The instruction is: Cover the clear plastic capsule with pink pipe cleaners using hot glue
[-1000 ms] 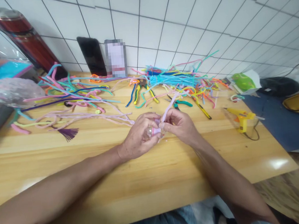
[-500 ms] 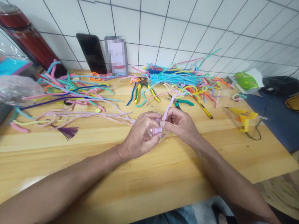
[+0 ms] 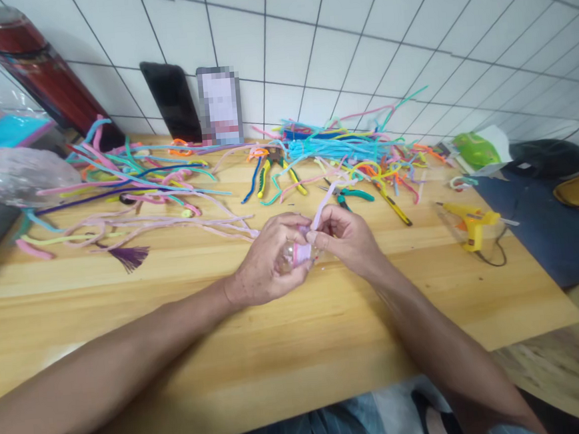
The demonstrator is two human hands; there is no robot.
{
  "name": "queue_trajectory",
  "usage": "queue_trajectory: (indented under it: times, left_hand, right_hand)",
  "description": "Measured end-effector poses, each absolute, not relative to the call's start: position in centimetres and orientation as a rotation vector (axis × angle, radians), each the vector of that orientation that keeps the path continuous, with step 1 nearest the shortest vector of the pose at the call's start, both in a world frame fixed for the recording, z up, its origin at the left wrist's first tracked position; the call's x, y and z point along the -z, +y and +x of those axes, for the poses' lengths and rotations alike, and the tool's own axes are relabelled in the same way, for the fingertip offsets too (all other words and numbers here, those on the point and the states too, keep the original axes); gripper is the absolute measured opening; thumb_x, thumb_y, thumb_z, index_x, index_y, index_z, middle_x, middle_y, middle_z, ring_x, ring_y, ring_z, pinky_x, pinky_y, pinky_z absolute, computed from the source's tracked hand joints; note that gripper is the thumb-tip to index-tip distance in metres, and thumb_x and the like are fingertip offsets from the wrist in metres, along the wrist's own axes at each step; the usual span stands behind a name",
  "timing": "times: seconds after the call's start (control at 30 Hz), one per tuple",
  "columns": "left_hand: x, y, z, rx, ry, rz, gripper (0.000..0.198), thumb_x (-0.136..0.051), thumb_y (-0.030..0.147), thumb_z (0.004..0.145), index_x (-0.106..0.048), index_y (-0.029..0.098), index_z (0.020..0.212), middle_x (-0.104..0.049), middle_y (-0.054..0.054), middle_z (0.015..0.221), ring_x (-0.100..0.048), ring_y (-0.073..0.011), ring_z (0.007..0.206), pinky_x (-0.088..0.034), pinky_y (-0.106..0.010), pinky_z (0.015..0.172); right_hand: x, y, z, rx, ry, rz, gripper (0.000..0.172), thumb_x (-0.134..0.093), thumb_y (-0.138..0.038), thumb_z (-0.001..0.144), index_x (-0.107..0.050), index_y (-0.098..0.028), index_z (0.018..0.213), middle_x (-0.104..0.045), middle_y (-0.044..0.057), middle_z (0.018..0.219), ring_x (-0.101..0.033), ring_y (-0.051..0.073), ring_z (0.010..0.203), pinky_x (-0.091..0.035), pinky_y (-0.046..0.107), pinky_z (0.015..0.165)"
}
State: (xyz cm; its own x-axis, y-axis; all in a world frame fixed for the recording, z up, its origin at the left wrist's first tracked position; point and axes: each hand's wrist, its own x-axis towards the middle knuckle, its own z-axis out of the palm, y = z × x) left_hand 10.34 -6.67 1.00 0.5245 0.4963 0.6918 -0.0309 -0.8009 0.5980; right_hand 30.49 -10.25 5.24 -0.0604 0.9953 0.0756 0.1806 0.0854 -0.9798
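Note:
My left hand (image 3: pixel 273 258) is closed around a small clear plastic bottle (image 3: pixel 285 259), which lies sideways and has pink and lilac pipe cleaner around its middle. Thumb and forefinger of my right hand (image 3: pixel 344 239) pinch a lilac pipe cleaner (image 3: pixel 322 204) right at the bottle. Its free end sticks up and away towards the wall. Fingers cover much of the bottle, so its ends are partly hidden. Just beyond my right hand lie pliers with teal handles (image 3: pixel 358 194) and a yellow utility knife (image 3: pixel 395 207).
Loose pipe cleaners (image 3: pixel 156 180) spread at the left, and a blue bundle (image 3: pixel 339 147) lies at the back. Yellow-handled pliers (image 3: pixel 264 179) are between them. A yellow glue gun (image 3: pixel 474 222) with a cord rests at right. Two phones (image 3: pixel 173 102) and a red flask (image 3: pixel 37 63) stand by the tiled wall.
The view has shifted slightly. More of the bottle shows between my hands, and both hands keep the same hold on the bottle and the lilac pipe cleaner.

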Motion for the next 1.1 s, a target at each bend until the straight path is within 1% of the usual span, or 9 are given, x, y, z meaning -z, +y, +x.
queue_trajectory:
  times: [0.1,0.17,0.27,0.37,0.53,0.67,0.83,1.0,1.1]
  left_hand:
    - [-0.99,-6.53,10.17,-1.239,0.368,2.267,0.044,-0.078,0.021,0.088,-0.053,0.026,0.124,-0.064,-0.014,0.138,-0.062,-0.0316,0.135,-0.051,-0.057,0.116]
    - [-0.96,-6.44,10.12,-1.239,0.370,2.305,0.047,-0.079,0.022,0.087,-0.052,0.026,0.125,-0.064,-0.014,0.139,-0.062,-0.0322,0.136,-0.050,-0.058,0.117]
    - [-0.90,-6.33,10.13,-1.233,0.382,2.322,0.046,-0.077,0.019,0.088,-0.051,0.027,0.125,-0.064,-0.014,0.139,-0.063,-0.0312,0.135,-0.052,-0.055,0.115]
    - [-0.85,-6.25,10.14,-1.210,0.383,2.315,0.043,-0.077,0.018,0.090,-0.052,0.027,0.125,-0.064,-0.014,0.139,-0.064,-0.0302,0.134,-0.055,-0.052,0.112]
    - [-0.80,-6.23,10.09,-1.217,0.382,2.306,0.045,-0.078,0.020,0.091,-0.052,0.028,0.127,-0.065,-0.013,0.139,-0.065,-0.0299,0.134,-0.055,-0.052,0.112]
    - [-0.87,-6.36,10.12,-1.223,0.377,2.263,0.041,-0.077,0.021,0.092,-0.053,0.027,0.124,-0.066,-0.013,0.138,-0.065,-0.0301,0.133,-0.055,-0.052,0.111]
    - [-1.08,-6.62,10.28,-1.240,0.417,2.241,0.034,-0.074,0.017,0.094,-0.054,0.027,0.120,-0.067,-0.012,0.134,-0.067,-0.0278,0.130,-0.056,-0.049,0.110]
    - [-1.10,-6.72,10.34,-1.245,0.414,2.243,0.035,-0.075,0.017,0.094,-0.053,0.027,0.120,-0.068,-0.012,0.134,-0.067,-0.0280,0.131,-0.056,-0.050,0.111]
    - [-0.95,-6.68,10.30,-1.256,0.420,2.243,0.040,-0.076,0.019,0.094,-0.054,0.026,0.126,-0.067,-0.013,0.136,-0.067,-0.0281,0.132,-0.056,-0.050,0.111]
  right_hand:
    - [-5.21,-10.23,30.42,-1.091,-1.404,-1.253,0.038,-0.091,-0.051,0.077,-0.063,-0.024,0.081,-0.057,-0.005,0.069,-0.046,0.014,0.062,-0.037,0.029,0.059]
    - [-5.20,-10.22,30.41,-1.102,-1.398,-1.253,0.037,-0.091,-0.049,0.077,-0.063,-0.025,0.081,-0.059,-0.005,0.069,-0.048,0.014,0.062,-0.038,0.029,0.059]
    - [-5.22,-10.21,30.47,-1.103,-1.400,-1.258,0.035,-0.090,-0.047,0.078,-0.063,-0.025,0.081,-0.059,-0.005,0.069,-0.048,0.014,0.062,-0.037,0.029,0.059]
    - [-5.28,-10.18,30.55,-1.089,-1.398,-1.259,0.038,-0.092,-0.049,0.077,-0.063,-0.024,0.081,-0.056,-0.006,0.068,-0.044,0.013,0.061,-0.035,0.029,0.059]
    - [-5.36,-10.12,30.50,-1.164,-1.348,-1.220,0.043,-0.093,-0.055,0.076,-0.064,-0.024,0.082,-0.059,-0.004,0.073,-0.050,0.014,0.066,-0.040,0.030,0.063]
    - [-5.30,-10.15,30.50,-1.160,-1.350,-1.208,0.040,-0.094,-0.051,0.076,-0.065,-0.023,0.082,-0.059,-0.005,0.073,-0.050,0.014,0.066,-0.039,0.030,0.063]
    - [-5.24,-10.26,30.57,-1.148,-1.351,-1.205,0.039,-0.095,-0.048,0.076,-0.065,-0.023,0.082,-0.058,-0.006,0.072,-0.047,0.013,0.064,-0.036,0.029,0.062]
    - [-5.23,-10.14,30.60,-1.177,-1.317,-1.230,0.040,-0.094,-0.050,0.075,-0.066,-0.023,0.083,-0.058,-0.005,0.072,-0.050,0.014,0.066,-0.040,0.029,0.064]
    - [-5.22,-9.97,30.65,-1.190,-1.279,-1.217,0.040,-0.095,-0.051,0.074,-0.066,-0.023,0.081,-0.060,-0.004,0.074,-0.052,0.014,0.068,-0.042,0.029,0.065]
